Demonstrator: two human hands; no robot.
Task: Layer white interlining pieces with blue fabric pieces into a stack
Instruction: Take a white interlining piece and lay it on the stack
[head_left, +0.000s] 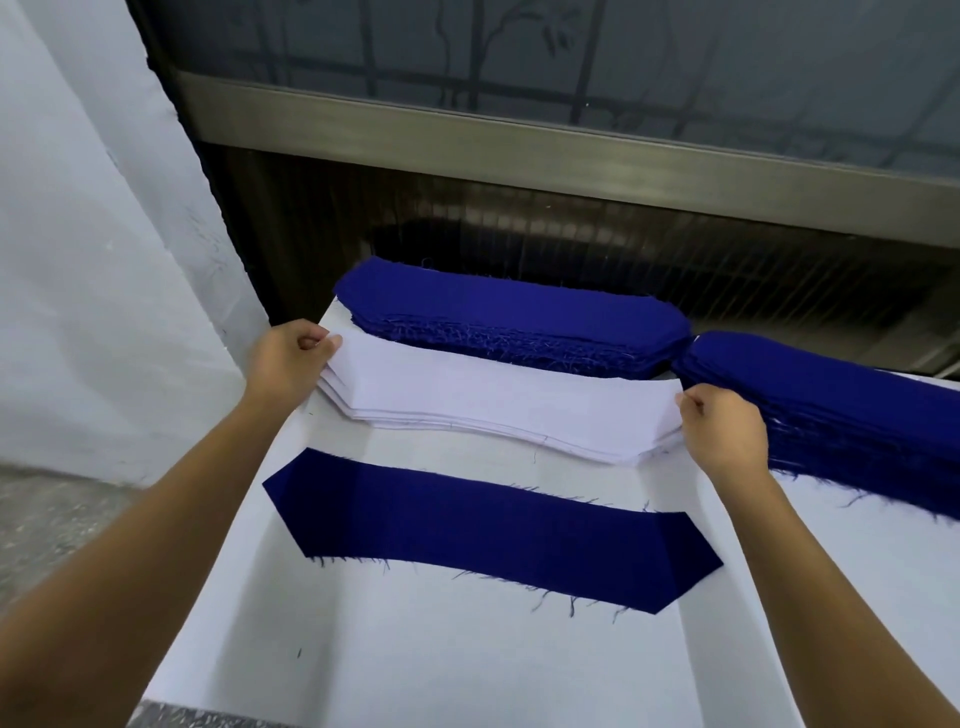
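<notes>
A pile of white interlining pieces lies across the middle of the white table. My left hand pinches the left tip of the top white piece. My right hand pinches its right end. A single blue fabric piece lies flat on the table, nearer to me than the white pile. Behind the white pile sits a thick stack of blue fabric pieces with frayed edges.
A second thick stack of blue pieces lies at the right, close to my right hand. A dark window frame and wall stand behind the table. A white curtain hangs at the left, past the table's left edge.
</notes>
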